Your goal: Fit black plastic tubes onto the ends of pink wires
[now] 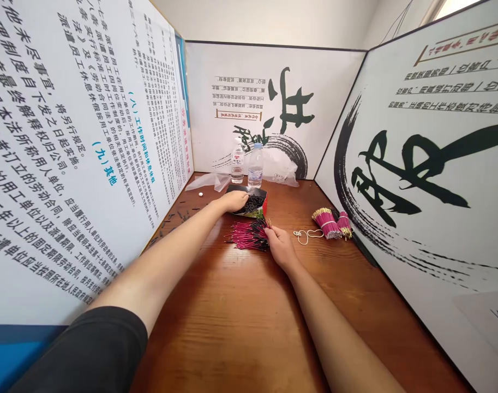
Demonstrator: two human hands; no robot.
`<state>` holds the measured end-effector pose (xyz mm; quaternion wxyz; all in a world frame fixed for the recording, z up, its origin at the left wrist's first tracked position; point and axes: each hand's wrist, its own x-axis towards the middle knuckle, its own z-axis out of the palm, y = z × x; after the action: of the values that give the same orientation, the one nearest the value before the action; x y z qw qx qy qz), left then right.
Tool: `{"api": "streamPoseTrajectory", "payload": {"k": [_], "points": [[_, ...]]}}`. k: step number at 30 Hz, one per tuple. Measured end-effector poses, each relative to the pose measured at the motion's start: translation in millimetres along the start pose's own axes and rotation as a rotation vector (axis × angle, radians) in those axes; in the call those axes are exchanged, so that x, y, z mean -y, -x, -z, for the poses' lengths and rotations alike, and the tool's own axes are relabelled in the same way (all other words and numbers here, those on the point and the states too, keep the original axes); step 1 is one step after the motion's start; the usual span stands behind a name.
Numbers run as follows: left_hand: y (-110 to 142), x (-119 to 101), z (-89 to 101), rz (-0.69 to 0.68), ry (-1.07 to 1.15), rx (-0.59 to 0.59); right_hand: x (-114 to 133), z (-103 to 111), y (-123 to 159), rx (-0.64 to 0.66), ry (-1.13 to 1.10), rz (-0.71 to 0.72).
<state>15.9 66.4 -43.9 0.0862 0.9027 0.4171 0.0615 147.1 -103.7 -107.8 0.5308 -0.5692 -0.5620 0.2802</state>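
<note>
My left hand (234, 200) reaches into a small open box (255, 203) full of short black tubes, its fingers curled down among them. My right hand (278, 244) rests on the wooden table, fingers pinched on the end of a loose pile of magenta wires (249, 234) lying just in front of the box. What the left fingers hold, if anything, is hidden.
Two tied bundles of magenta wires (333, 222) lie to the right, with rubber bands (306, 235) beside them. Two water bottles (246, 165) and clear plastic bags (210, 180) stand at the back. Printed boards wall in the table (240, 316) on three sides. Loose black tubes (179, 215) scatter along the left.
</note>
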Motion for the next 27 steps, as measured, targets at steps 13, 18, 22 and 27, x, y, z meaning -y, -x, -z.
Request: {"api": "streamPoseTrajectory", "payload": {"k": [13, 18, 22, 27], "points": [[19.8, -18.6, 20.5, 0.013, 0.951, -0.168, 0.9, 0.5, 0.0, 0.001, 0.01, -0.002], [38.0, -11.3, 34.4, -0.025, 1.561, 0.035, 1.5, 0.8, 0.6, 0.01, -0.009, 0.002], [33.5, 10.2, 24.2, 0.21, 1.734, 0.02, 1.9, 0.7, 0.7, 0.005, 0.004, 0.001], [18.4, 17.0, 13.7, 0.248, 1.594, -0.182, -0.7, 0.1, -0.1, 0.001, 0.009, 0.0]]}}
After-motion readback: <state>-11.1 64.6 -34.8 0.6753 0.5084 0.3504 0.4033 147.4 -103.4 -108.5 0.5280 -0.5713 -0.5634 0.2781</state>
